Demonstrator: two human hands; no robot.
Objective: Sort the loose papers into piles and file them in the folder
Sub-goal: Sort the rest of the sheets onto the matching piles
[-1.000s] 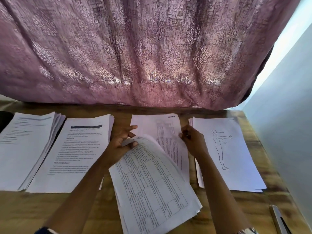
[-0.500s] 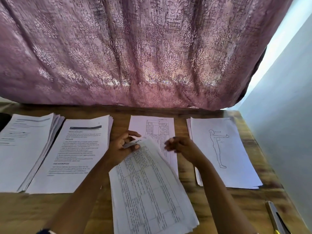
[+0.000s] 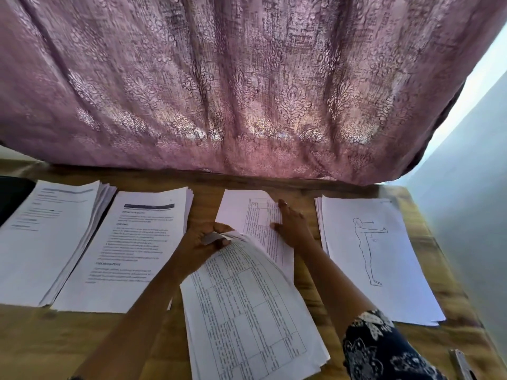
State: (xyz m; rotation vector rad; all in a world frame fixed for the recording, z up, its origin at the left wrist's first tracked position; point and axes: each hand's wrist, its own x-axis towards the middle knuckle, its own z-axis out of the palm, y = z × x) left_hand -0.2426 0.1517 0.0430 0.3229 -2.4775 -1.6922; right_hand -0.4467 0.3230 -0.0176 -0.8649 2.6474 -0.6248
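**Left hand (image 3: 204, 239) grips the unsorted stack (image 3: 247, 311), right hand (image 3: 290, 226) flattens a sheet**

Fingers and thumb of the left hand curl round the top corner of the stack. They lift its far end off the table (image 3: 55, 346) while its near end hangs over the front edge. Held that way, the top page of printed grids faces the person and is easy to read and peel off. The right hand lies with straight fingers, holding nothing, pressed flat on a grid sheet (image 3: 247, 212) just beyond the stack. This looks like a sheet being squared on its pile so that it lies neatly.

That sheet is third in a row of four piles set side by side and apart, probably one kind of page to each. At the far left is a fanned text pile (image 3: 46, 237). Next to it is a text pile with a dark heading bar (image 3: 137, 242), and at the right a pile topped by a body outline drawing (image 3: 370, 256). Keeping them apart should make it easier to lift each pile whole for filing.

Sorting seems well along, but a thick stack remains. No folder can be made out. A dark shape (image 3: 13, 196) at the left edge might be one, though I cannot tell. A patterned curtain (image 3: 247, 91) hangs behind the table, and a small metal item (image 3: 463, 366) lies at the near right corner.
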